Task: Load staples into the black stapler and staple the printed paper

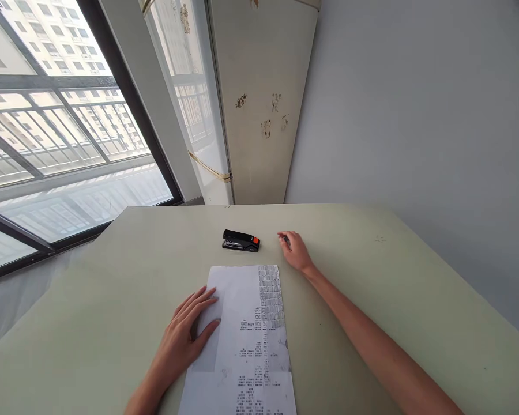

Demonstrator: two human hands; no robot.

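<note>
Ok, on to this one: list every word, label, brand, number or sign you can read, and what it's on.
No text is readable.
Paper: dense printed lines, too small to read.
Stapler: tiny pale marks near its red-orange patch, too small to read.
Table: a faint mark toward the right, too faint to read.

Left grip (184, 333) lies spread; right grip (297, 252) curls, arm (365, 331) outstretched.

- The left hand (181, 341): bare, with long, slender fingers.
- The right hand (296, 251): bare, with a narrow wrist.
- The left forearm (146, 394) and right forearm (363, 337): bare, slim.
</note>
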